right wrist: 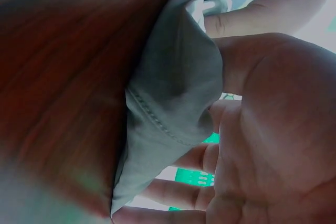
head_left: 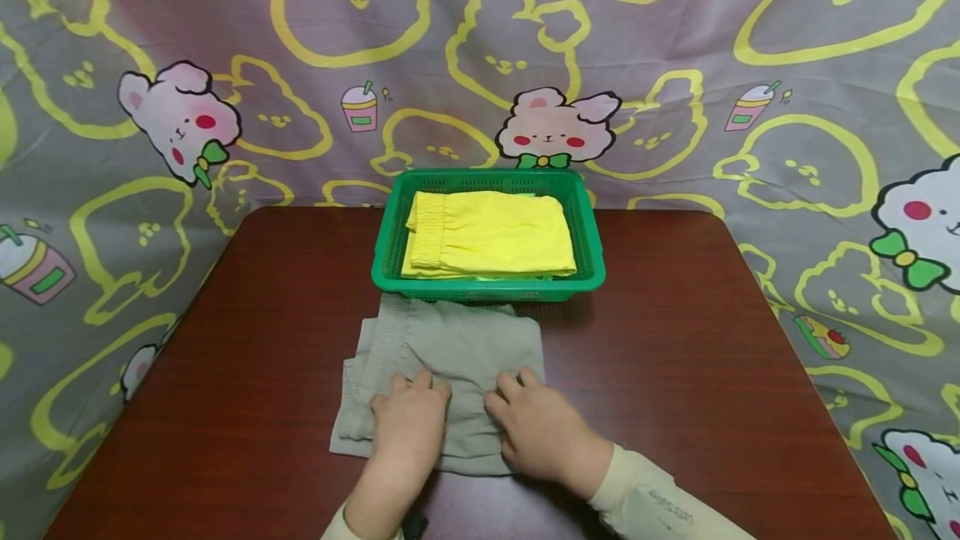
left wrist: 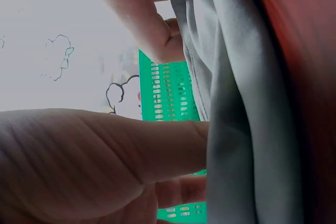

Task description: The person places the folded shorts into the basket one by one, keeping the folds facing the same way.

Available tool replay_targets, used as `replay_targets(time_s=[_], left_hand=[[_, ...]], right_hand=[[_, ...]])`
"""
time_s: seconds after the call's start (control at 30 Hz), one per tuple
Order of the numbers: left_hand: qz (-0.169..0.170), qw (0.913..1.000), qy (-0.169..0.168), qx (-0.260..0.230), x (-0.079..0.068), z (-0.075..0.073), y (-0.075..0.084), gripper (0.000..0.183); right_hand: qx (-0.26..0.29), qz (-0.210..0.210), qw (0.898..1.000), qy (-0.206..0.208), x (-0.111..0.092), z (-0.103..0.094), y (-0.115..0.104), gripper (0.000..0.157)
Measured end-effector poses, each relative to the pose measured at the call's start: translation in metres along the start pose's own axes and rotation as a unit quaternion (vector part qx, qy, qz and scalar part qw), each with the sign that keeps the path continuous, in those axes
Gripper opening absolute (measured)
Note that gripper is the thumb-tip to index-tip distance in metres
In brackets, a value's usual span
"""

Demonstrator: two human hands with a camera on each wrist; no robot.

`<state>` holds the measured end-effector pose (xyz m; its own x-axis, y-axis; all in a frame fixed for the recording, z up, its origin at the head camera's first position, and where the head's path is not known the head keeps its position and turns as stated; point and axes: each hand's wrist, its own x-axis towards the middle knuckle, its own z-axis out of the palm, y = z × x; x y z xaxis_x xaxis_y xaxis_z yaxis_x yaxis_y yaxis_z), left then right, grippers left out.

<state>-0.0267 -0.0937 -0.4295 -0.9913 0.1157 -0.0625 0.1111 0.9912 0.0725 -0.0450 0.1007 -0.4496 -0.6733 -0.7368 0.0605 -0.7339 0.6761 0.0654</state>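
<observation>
Folded grey shorts [head_left: 465,344] lie on the table just in front of the green basket, their gathered waistband toward the left and the layers uneven there. My left hand [head_left: 410,419] rests on the left middle of the cloth, fingertips touching it. On the lower right part, my right hand [head_left: 543,427] presses with spread fingers. Up close in the left wrist view, the thumb [left wrist: 173,148] meets the edge of the layered cloth [left wrist: 231,129]. In the right wrist view, a stitched hem [right wrist: 152,114] bulges beside the palm, and extended fingers [right wrist: 173,192] touch the fabric.
A green plastic basket [head_left: 382,261] stands at the table's back edge, holding folded yellow shorts [head_left: 495,232] with a little light green cloth beneath. The brown table [head_left: 675,340] stretches to both sides. A patterned curtain [head_left: 660,40] hangs behind it.
</observation>
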Motion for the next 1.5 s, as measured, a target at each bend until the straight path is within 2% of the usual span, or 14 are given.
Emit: replay_targets(time_s=[0.3, 0.4, 0.53, 0.63, 1.03, 1.27, 1.4, 1.5], left_hand=[[0.000, 0.9998, 0.016, 0.013, -0.002, 0.002, 0.015, 0.014], [0.004, 0.9996, 0.024, 0.016, -0.002, 0.003, 0.020, 0.016], [0.007, 0.9993, 0.031, 0.018, -0.002, 0.005, 0.025, 0.028], [0.007, 0.9994, 0.029, 0.019, -0.002, 0.006, 0.030, 0.029], [0.001, 0.9992, 0.021, 0.033, 0.001, 0.006, 0.051, 0.010], [0.000, 0.9990, 0.007, 0.043, 0.003, 0.002, 0.063, 0.013], [0.009, 0.9991, 0.004, 0.040, 0.004, 0.003, 0.065, 0.013], [0.023, 0.9990, -0.002, 0.038, 0.006, 0.005, 0.060, 0.029]], right_hand=[[0.002, -0.009, 1.000, -0.010, -0.010, -0.005, 0.012, 0.035], [0.006, -0.014, 1.000, -0.009, -0.013, -0.006, 0.016, 0.034], [0.020, -0.018, 1.000, -0.002, -0.018, -0.007, 0.021, 0.031], [0.031, -0.017, 0.999, 0.003, -0.021, -0.007, 0.026, 0.031], [0.049, 0.001, 0.999, -0.005, -0.033, -0.011, 0.041, 0.035], [0.054, 0.001, 0.998, 0.012, -0.041, -0.008, 0.050, 0.038], [0.057, -0.003, 0.998, 0.022, -0.043, -0.007, 0.054, 0.040], [0.062, -0.006, 0.998, 0.025, -0.043, -0.007, 0.056, 0.041]])
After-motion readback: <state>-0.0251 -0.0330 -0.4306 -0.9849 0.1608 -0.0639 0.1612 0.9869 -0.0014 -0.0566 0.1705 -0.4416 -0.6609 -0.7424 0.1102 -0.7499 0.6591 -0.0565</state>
